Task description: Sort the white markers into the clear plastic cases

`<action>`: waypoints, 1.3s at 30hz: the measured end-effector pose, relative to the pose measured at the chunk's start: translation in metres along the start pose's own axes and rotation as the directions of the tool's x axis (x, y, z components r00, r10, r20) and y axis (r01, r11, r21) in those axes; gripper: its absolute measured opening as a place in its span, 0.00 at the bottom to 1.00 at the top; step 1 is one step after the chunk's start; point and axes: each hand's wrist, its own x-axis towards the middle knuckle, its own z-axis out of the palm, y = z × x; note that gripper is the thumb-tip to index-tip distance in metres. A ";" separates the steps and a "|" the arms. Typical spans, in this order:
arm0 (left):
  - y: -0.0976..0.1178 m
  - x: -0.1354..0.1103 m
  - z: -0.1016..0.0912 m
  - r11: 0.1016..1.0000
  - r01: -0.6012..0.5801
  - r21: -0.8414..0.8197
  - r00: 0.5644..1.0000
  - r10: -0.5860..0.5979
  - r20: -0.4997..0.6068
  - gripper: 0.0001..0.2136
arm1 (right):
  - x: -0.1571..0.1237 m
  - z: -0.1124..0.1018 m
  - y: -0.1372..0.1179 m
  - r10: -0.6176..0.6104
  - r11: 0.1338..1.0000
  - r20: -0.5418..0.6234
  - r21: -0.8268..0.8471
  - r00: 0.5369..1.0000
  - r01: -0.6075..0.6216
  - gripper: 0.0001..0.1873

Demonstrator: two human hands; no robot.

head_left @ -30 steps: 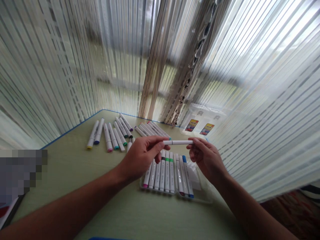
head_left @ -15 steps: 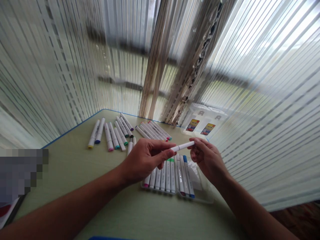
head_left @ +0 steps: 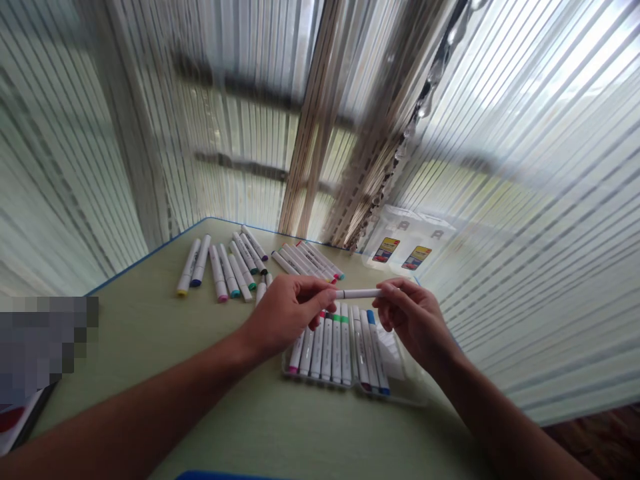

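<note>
A white marker [head_left: 359, 293] lies level in the air between my two hands. The fingertips of my left hand [head_left: 295, 307] pinch its left end, and my right hand [head_left: 407, 307] grips the right end, so both tips are covered. Below the hands, a clear plastic tray [head_left: 320, 381] holds a row of white markers [head_left: 327, 353] with coloured ends, pink, green and blue among them. My left hand hides part of that row. The right part of the tray, under my right hand, shows bare plastic.
Several loose markers [head_left: 227, 272] lie in groups at the back left of the green table [head_left: 165, 347]. Another bunch of markers [head_left: 309, 259] lies behind my hands. A clear case [head_left: 407, 233] with two labels stands at the back right, against the translucent curtain [head_left: 525, 233].
The held marker has turned from a slant, right end higher, to nearly level. My right hand has moved slightly down and closed further over its end.
</note>
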 end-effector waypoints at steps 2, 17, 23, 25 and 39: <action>0.000 -0.001 0.000 1.000 -0.004 0.008 1.000 0.004 0.008 0.12 | -0.001 0.001 -0.001 0.004 1.000 0.006 -0.002 1.000 -0.004 0.08; -0.002 -0.006 0.002 0.986 -0.001 0.164 0.995 -0.015 0.095 0.16 | -0.009 0.004 0.001 0.035 0.973 0.178 -0.230 0.983 0.007 0.09; -0.003 -0.009 0.009 0.982 -0.076 0.173 0.986 0.048 0.162 0.16 | -0.014 0.010 -0.003 0.107 0.922 0.150 -0.385 0.983 -0.042 0.15; -0.003 -0.010 0.010 0.980 -0.077 0.185 0.985 0.047 0.164 0.16 | -0.014 0.011 -0.004 0.113 0.912 0.139 -0.407 0.984 -0.047 0.15; 0.003 -0.005 0.004 0.963 -0.065 0.261 0.998 0.070 -0.010 0.12 | -0.007 0.001 0.004 0.013 0.967 0.139 -0.253 0.990 0.023 0.10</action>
